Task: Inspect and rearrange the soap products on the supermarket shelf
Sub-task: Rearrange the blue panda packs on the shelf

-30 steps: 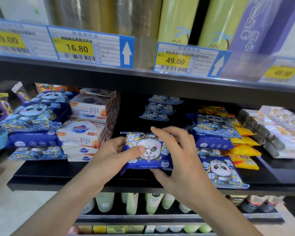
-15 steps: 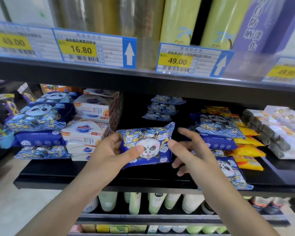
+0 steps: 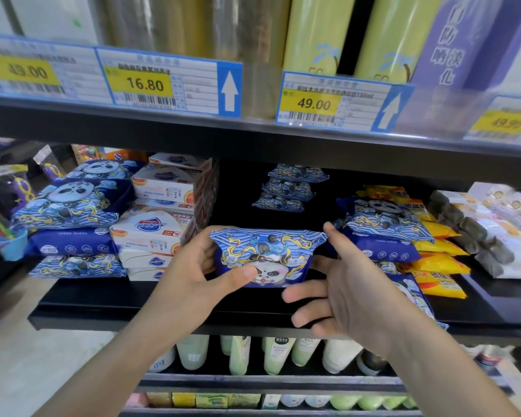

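Inspect step: left hand (image 3: 190, 284) grips blue panda soap pack (image 3: 263, 257), thumb on front, held above the shelf (image 3: 127, 308) front w/ gap behind. Right hand (image 3: 340, 293) open, fingers spread, beside pack's right end. Next prob: place it back, aligned w/ rear stack (image 3: 292, 188).

The price tag (image 3: 169, 82) on the upper shelf edge (image 3: 253, 136) reads 16.80 on a yellow patch, beside a white up arrow. The next tag (image 3: 340, 102) reads 49.00, with "150ml" ending its top line. A blurred tag at far left (image 3: 27, 72) also shows 49.00. The purple box (image 3: 451, 40) above carries Chinese characters.
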Action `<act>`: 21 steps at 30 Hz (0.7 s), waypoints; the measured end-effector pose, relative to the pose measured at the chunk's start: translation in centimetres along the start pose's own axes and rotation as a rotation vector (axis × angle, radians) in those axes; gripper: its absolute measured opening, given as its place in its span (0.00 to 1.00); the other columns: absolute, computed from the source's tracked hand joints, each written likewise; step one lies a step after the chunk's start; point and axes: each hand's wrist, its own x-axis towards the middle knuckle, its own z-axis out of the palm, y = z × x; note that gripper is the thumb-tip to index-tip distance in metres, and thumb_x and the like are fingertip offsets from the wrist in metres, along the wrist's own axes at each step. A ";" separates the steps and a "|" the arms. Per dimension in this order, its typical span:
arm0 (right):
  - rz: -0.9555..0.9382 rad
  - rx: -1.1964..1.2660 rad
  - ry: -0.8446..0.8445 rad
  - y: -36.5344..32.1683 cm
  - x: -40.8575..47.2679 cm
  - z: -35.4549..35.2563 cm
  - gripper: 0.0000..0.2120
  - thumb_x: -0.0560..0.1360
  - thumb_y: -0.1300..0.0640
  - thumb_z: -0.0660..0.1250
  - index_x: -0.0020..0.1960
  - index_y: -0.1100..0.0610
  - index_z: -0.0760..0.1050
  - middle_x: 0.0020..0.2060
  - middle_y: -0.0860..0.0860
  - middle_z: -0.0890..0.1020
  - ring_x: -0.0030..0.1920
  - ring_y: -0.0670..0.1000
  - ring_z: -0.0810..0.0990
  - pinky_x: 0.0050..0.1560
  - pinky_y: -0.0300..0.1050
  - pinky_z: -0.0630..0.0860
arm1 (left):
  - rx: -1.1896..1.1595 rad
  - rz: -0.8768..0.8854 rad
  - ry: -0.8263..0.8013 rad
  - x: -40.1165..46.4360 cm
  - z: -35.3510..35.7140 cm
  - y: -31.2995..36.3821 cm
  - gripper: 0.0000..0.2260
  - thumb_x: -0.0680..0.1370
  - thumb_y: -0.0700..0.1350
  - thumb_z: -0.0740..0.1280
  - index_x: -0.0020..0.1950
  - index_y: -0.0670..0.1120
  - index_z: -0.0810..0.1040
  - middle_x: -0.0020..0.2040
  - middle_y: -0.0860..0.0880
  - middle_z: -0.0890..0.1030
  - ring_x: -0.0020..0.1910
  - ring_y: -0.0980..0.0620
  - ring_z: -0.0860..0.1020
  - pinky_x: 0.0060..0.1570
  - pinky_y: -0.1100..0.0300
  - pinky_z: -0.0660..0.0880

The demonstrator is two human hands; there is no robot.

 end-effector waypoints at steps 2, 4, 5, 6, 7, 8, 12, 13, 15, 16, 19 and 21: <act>0.009 -0.004 -0.036 -0.1 0.1 0.0 0.42 0.72 0.20 0.49 0.65 0.51 0.79 0.46 0.58 0.86 0.35 0.57 0.82 0.31 0.43 0.72 | 0.022 0.042 -0.006 -0.2 0.0 0.1 0.20 0.72 0.41 0.76 0.62 0.49 0.78 0.56 0.54 0.86 0.57 0.58 0.82 0.57 0.69 0.75; 0.020 -0.006 -0.068 -0.1 0.3 0.0 0.45 0.71 0.20 0.50 0.65 0.54 0.79 0.48 0.58 0.86 0.35 0.57 0.83 0.32 0.43 0.73 | 0.051 0.079 -0.008 -0.3 0.1 0.3 0.19 0.72 0.38 0.76 0.61 0.49 0.78 0.55 0.54 0.85 0.56 0.58 0.82 0.55 0.70 0.74; 0.022 -0.011 -0.076 -0.1 0.5 0.0 0.46 0.71 0.20 0.50 0.64 0.55 0.80 0.48 0.58 0.86 0.35 0.57 0.82 0.32 0.42 0.73 | 0.069 0.093 -0.009 -0.4 0.1 0.3 0.20 0.72 0.36 0.76 0.61 0.49 0.79 0.55 0.54 0.85 0.56 0.58 0.82 0.55 0.70 0.74; 0.017 -0.015 -0.079 0.0 0.6 0.0 0.46 0.71 0.20 0.51 0.63 0.56 0.81 0.47 0.58 0.86 0.35 0.56 0.82 0.31 0.42 0.73 | 0.088 0.104 -0.011 -0.4 0.0 0.3 0.20 0.72 0.36 0.77 0.61 0.50 0.79 0.55 0.54 0.85 0.56 0.58 0.82 0.56 0.69 0.74; 0.010 -0.017 -0.080 0.0 0.6 0.1 0.45 0.71 0.20 0.53 0.62 0.57 0.82 0.47 0.58 0.86 0.35 0.56 0.81 0.32 0.42 0.74 | 0.103 0.112 -0.012 -0.5 0.0 0.3 0.21 0.72 0.35 0.77 0.61 0.51 0.79 0.55 0.54 0.84 0.56 0.57 0.81 0.57 0.68 0.74; 0.001 -0.014 -0.076 0.1 0.6 0.1 0.44 0.71 0.21 0.56 0.62 0.57 0.82 0.46 0.58 0.85 0.35 0.56 0.81 0.32 0.43 0.74 | 0.114 0.116 -0.013 -0.5 -0.1 0.2 0.22 0.72 0.35 0.77 0.61 0.53 0.80 0.56 0.54 0.84 0.57 0.56 0.81 0.58 0.66 0.74; -0.013 -0.005 -0.089 -0.2 0.5 0.2 0.36 0.71 0.28 0.66 0.61 0.58 0.82 0.46 0.57 0.86 0.36 0.54 0.82 0.32 0.43 0.76 | 0.134 0.126 -0.013 -0.6 -0.2 0.1 0.24 0.72 0.35 0.78 0.60 0.58 0.80 0.62 0.55 0.83 0.62 0.54 0.80 0.64 0.59 0.73; -0.009 0.000 -0.093 -0.2 0.6 0.2 0.35 0.70 0.31 0.68 0.61 0.59 0.82 0.46 0.57 0.86 0.36 0.54 0.83 0.32 0.43 0.77 | 0.131 0.120 -0.014 -0.7 -0.2 0.1 0.24 0.72 0.35 0.78 0.60 0.59 0.80 0.63 0.56 0.82 0.63 0.55 0.79 0.66 0.57 0.73; -0.015 0.035 -0.110 -0.1 0.5 0.1 0.32 0.69 0.36 0.71 0.63 0.58 0.81 0.47 0.56 0.87 0.37 0.54 0.85 0.34 0.43 0.79 | 0.124 0.104 -0.015 -0.7 -0.2 0.0 0.25 0.71 0.33 0.77 0.59 0.60 0.80 0.65 0.59 0.81 0.66 0.57 0.78 0.69 0.53 0.71; -0.029 0.061 -0.115 0.0 0.5 0.0 0.28 0.71 0.40 0.71 0.63 0.56 0.81 0.48 0.56 0.87 0.38 0.54 0.86 0.34 0.43 0.80 | 0.119 0.097 -0.016 -0.7 -0.3 -0.1 0.26 0.71 0.33 0.77 0.59 0.61 0.80 0.66 0.60 0.80 0.67 0.59 0.77 0.70 0.52 0.70; -0.084 0.117 -0.103 0.3 0.6 0.1 0.19 0.75 0.49 0.71 0.64 0.54 0.79 0.47 0.55 0.87 0.40 0.55 0.87 0.33 0.42 0.81 | 0.144 0.100 -0.017 -0.7 -0.3 -0.7 0.31 0.71 0.31 0.77 0.63 0.64 0.79 0.70 0.62 0.76 0.72 0.61 0.71 0.74 0.51 0.67; -0.103 0.106 -0.081 0.1 1.0 0.3 0.28 0.68 0.53 0.76 0.66 0.53 0.77 0.46 0.57 0.87 0.38 0.57 0.87 0.31 0.43 0.82 | 0.178 0.103 -0.008 -0.7 -0.4 -1.2 0.34 0.72 0.31 0.76 0.67 0.65 0.76 0.73 0.64 0.72 0.75 0.64 0.67 0.74 0.54 0.64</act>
